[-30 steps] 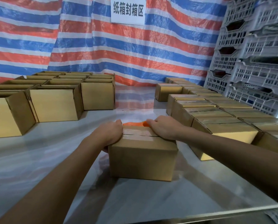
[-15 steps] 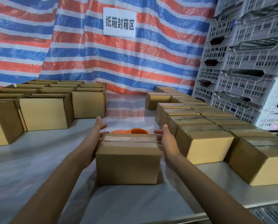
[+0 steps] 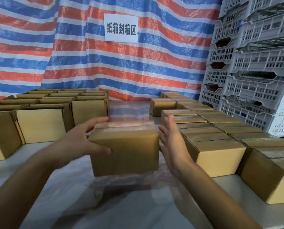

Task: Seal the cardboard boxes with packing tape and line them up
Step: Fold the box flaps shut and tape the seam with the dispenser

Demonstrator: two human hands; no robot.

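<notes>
Between the two hands, left (image 3: 81, 141) gripping, right (image 3: 171, 142) open alongside, a blurred taped box (image 3: 124, 151) hides whatever lies behind.

A bare strip of table (image 3: 129, 111) runs back between the open boxes (image 3: 42, 126) on the left and the sealed boxes (image 3: 217, 138) on the right. The held box (image 3: 124, 149) blocks its near end. Stacked crates (image 3: 247, 63) wall the right.

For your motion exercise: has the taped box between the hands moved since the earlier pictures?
Yes. The box has risen off the table, held between both hands, judged against the sealed boxes on the right.
</notes>
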